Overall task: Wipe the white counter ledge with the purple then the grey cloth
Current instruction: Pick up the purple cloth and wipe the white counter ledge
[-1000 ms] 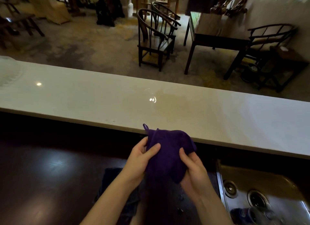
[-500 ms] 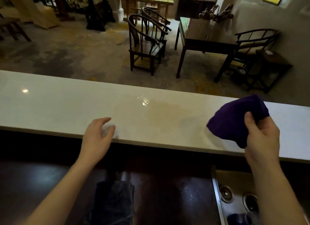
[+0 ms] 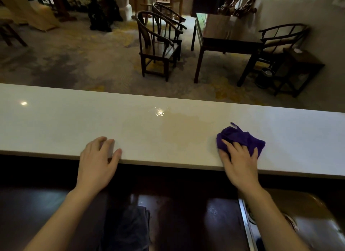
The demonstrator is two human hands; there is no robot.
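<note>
The long white counter ledge (image 3: 56, 123) runs across the view, with a wet yellowish patch (image 3: 186, 127) at its middle. A bunched purple cloth (image 3: 242, 138) lies on the ledge to the right of that patch. My right hand (image 3: 239, 161) presses flat on the cloth's near side, fingers spread over it. My left hand (image 3: 98, 163) rests empty on the ledge's near edge at the left, fingers apart. A dark grey cloth (image 3: 128, 230) lies on the dark lower counter below, between my forearms.
A steel sink (image 3: 298, 224) sits at the lower right in the dark lower counter (image 3: 37, 209). Beyond the ledge are dark wooden chairs (image 3: 158, 50) and a table (image 3: 224, 41) on a carpeted floor.
My hands have parted from holding the cloth together. The right hand carried the purple cloth right and set it down on the ledge. The left hand settled on the ledge's edge.
</note>
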